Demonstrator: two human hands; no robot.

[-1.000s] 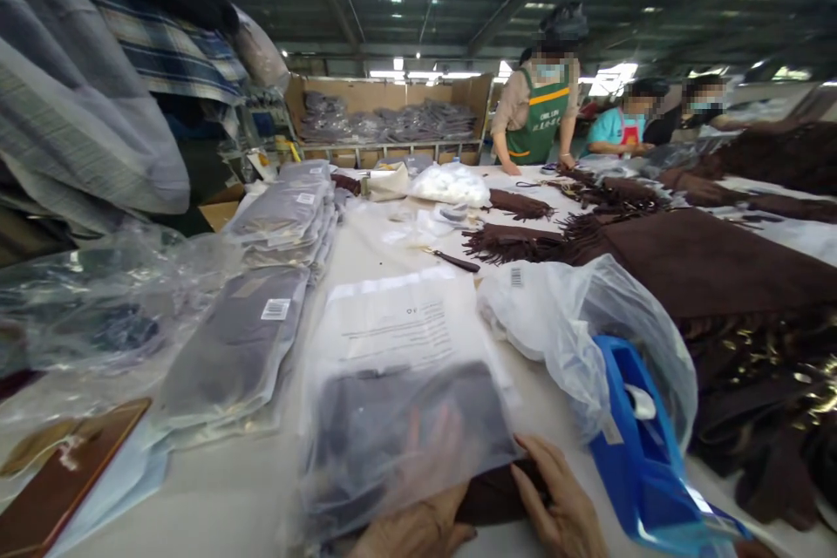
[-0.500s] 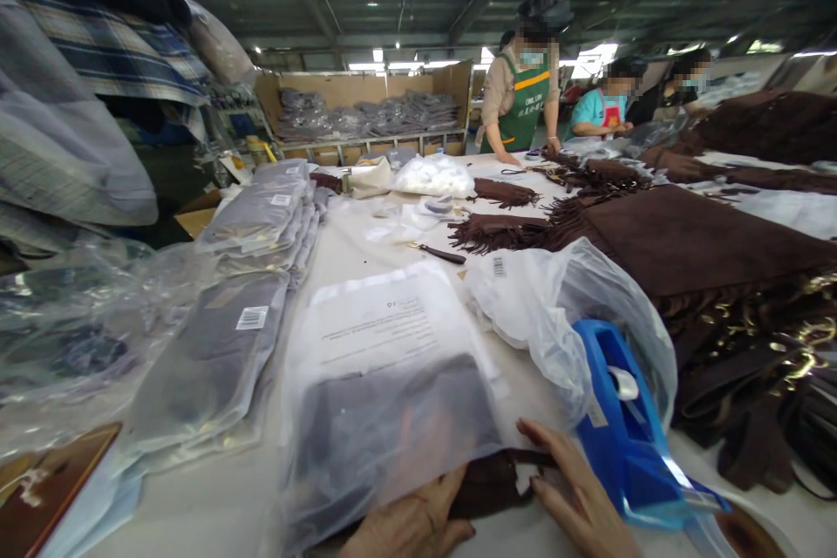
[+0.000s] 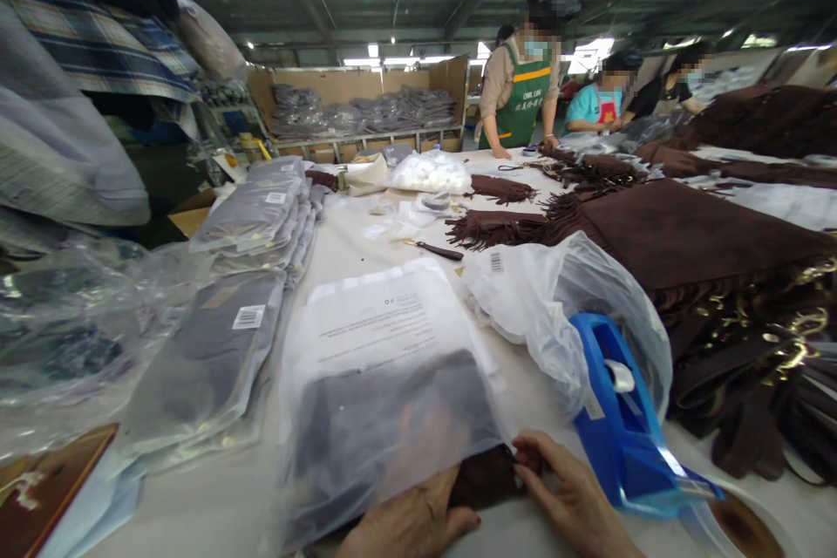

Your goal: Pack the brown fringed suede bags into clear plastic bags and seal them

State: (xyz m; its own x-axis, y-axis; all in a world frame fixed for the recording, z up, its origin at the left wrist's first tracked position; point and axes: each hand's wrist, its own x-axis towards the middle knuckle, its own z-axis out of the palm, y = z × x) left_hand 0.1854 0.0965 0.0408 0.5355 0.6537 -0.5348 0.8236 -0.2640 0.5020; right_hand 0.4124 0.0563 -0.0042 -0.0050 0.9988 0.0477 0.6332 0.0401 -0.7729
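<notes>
Pale and cluttered, the desk (image 3: 343, 235) carried a bagged stack (image 3: 206, 349) along its left edge and a blue dispenser (image 3: 615, 449) near its front right corner. Toward the front edge lay a frosted bag (image 3: 366, 309), mouth facing that edge, with a brown piece (image 3: 484, 481) showing at the opening. Left hand (image 3: 411, 514): fingers extended beneath the upper film, thumb set apart outside; whether they gripped anything could not be told. Right hand (image 3: 562, 484): thumb and fingers nearly together at the mouth's right corner; whether they pinched film, piece or both was unclear. Sound handling probably required the mouth lifted clear, the piece kept flat and square, and light, even pressure, since thin film could crease or snag.
</notes>
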